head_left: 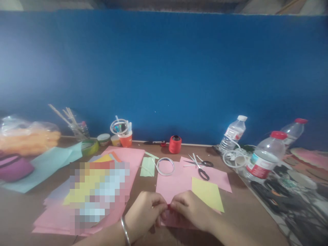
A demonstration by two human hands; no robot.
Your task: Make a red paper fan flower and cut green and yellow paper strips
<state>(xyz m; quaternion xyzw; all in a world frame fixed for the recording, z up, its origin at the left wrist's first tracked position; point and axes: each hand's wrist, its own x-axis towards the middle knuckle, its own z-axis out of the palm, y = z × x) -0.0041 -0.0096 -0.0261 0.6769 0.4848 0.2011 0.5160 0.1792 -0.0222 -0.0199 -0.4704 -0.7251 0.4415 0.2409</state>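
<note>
Small pink paper piece [176, 222] lies low on the brown counter [256, 218], near its front edge and just below a larger pale pink sheet [171, 184]. The fingertips of both hands pinch its top edge. At far left sits a clear bag of orange stuff [28, 136] above a purple pouch [12, 168], with a light teal sheet [43, 164] beside them. Next come a glass jar of wooden sticks [77, 128], a green tape roll [90, 147] and an orange cup of pens [125, 138] along the blue wall [164, 68], in front of a spread pile of coloured paper sheets [133, 157]. The left hand [147, 212], a metal bangle [125, 230] on its wrist, has its grip closed on the piece; the right hand [189, 210] meets it, grip likewise closed on the same edge. Behind them lie a white ring [165, 166], a red thread spool [175, 144], black-handled scissors [201, 167] and a yellow paper rectangle [207, 193]. Three clear plastic water bottles [266, 153] stand at the right.
</note>
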